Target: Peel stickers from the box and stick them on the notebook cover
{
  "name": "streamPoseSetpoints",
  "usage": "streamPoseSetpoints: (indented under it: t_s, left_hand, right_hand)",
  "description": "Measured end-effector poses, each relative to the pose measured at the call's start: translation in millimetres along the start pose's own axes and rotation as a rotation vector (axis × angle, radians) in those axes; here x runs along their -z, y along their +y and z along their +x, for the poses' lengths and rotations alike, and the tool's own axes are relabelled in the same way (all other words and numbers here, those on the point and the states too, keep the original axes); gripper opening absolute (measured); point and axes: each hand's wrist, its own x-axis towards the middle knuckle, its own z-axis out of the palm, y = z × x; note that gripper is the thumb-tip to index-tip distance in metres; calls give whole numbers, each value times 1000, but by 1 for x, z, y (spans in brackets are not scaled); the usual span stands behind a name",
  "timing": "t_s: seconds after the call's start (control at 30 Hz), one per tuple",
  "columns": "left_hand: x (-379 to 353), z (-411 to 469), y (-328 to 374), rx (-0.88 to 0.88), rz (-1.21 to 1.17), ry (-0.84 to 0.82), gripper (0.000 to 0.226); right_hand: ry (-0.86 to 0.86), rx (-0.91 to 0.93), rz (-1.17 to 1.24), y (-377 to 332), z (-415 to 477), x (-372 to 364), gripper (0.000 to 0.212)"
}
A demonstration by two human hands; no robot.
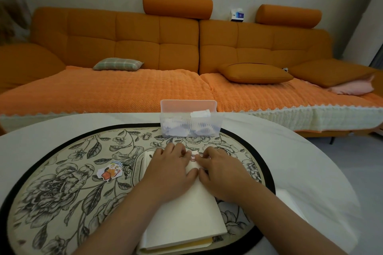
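Well, one clear box [190,125] stands at the far edge of the flower mat [62,182] with its lid up, and inside is a heap of paper stickers [200,114] (too many and too blurry to count). One white notebook [192,209] lies shut in the middle of the mat. The left hand [167,170] and right hand [223,172] both lie flat on its cover, fingers loose, with fingertips touching one small sticker [193,158] near the cover's far edge. One cartoon sticker [109,172] lies alone on the mat's left side.
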Motion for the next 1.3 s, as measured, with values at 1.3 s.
streamPoseSetpoints:
  t_s: [1.3]
  left_hand:
    - [25, -104, -159, 290, -265, 19, 43]
  right_hand:
    - [-41, 267, 31, -160, 90, -6, 44]
